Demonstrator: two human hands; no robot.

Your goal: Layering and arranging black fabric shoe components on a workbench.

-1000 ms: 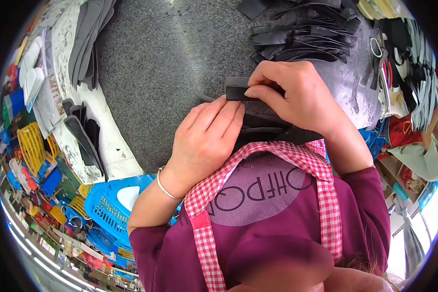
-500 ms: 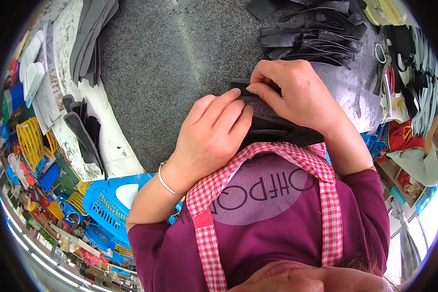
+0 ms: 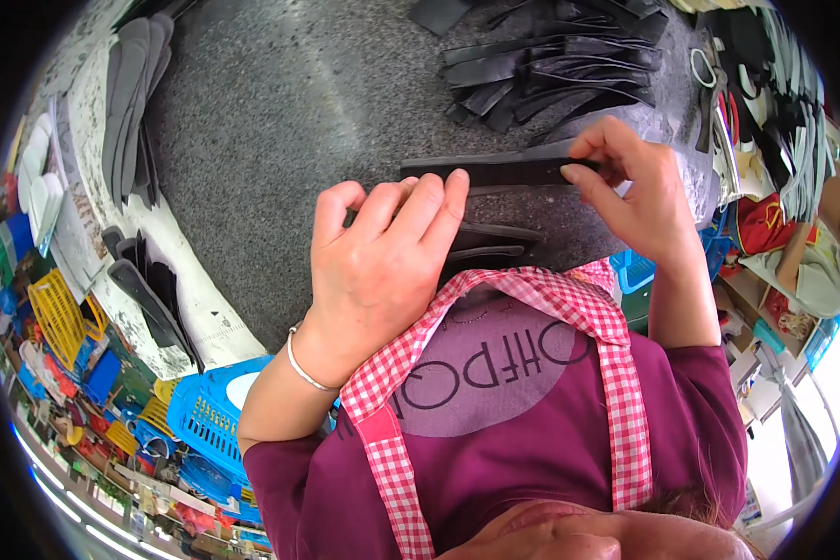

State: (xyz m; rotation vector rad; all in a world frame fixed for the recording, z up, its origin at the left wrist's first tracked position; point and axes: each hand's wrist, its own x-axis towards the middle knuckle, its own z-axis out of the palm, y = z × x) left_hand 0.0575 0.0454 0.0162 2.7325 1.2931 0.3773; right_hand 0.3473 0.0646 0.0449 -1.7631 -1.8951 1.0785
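Note:
A narrow black strip, apparently leather or a similar sheet, lies lengthwise across the near part of the dark speckled worktop. Its right end is pinched between the thumb and index finger of my right hand. My left hand is closed, knuckles up, with its fingertips at the strip's left part; its thumb is hidden. A grey strip edge shows along the far side of the black one. Closer to my apron, several more dark strips lie partly behind my left hand.
A heap of black strips lies at the far right. Stacked grey pieces and smaller dark pieces sit on white paper at left. Scissors lie at right. A blue basket stands below the worktop's left edge.
My right hand has moved right and slightly nearer, and more of the black strip is exposed between my hands. My left hand has shifted slightly left, its fingers more bent. The view has shifted a little.

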